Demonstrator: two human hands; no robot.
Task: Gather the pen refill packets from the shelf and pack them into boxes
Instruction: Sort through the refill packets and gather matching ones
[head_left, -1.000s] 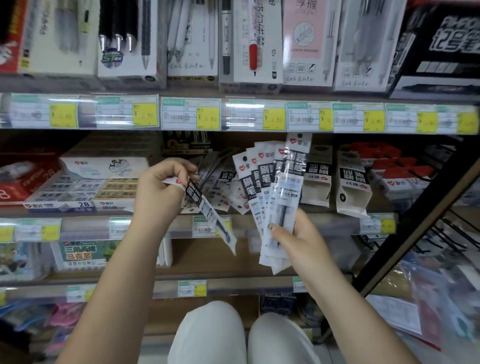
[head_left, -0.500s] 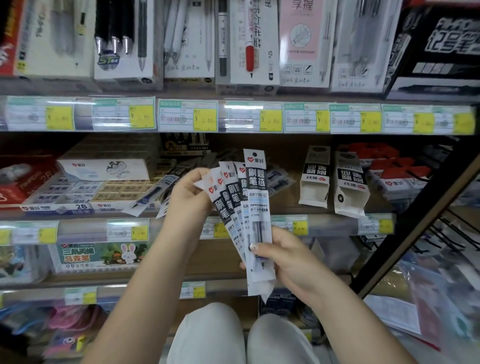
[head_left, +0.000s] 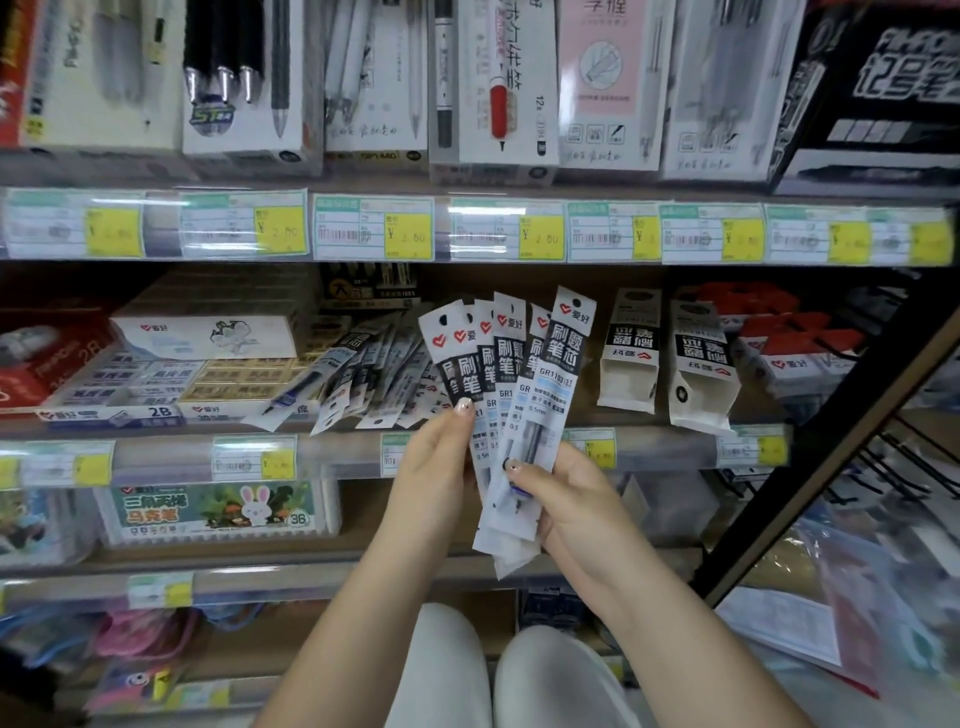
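Fan of refill packets (head_left: 519, 395): about six black-and-white packets spread upright in front of the middle shelf (head_left: 332, 449), heart logos at the top, lower ends gathered between both hands.
Right hand (head_left: 566, 506): clasped round the bottom of the fan, thumb pressed across the front packet, fingers behind.
Left hand (head_left: 434, 462): closed on the fan's left edge, thumb tip lying on the leftmost packet.
Loose packets (head_left: 363, 379): a slanting heap lying on the middle shelf, just left of the fan and behind the left hand.
Open cartons (head_left: 667, 358): two white-and-black boxes standing upside down on the same shelf, right of the fan, flaps open at the bottom.
Eraser boxes (head_left: 156, 379): stacked at the shelf's left end, well apart from the fan.
Price tags (head_left: 410, 234): yellow-and-white labels along the shelf edge above the fan.
Pen boxes (head_left: 493, 88): ranged on the top shelf.
Marker set (head_left: 213, 506): one tier below, left of the hands.
Knees (head_left: 498, 670): pale trousers directly beneath the fan.
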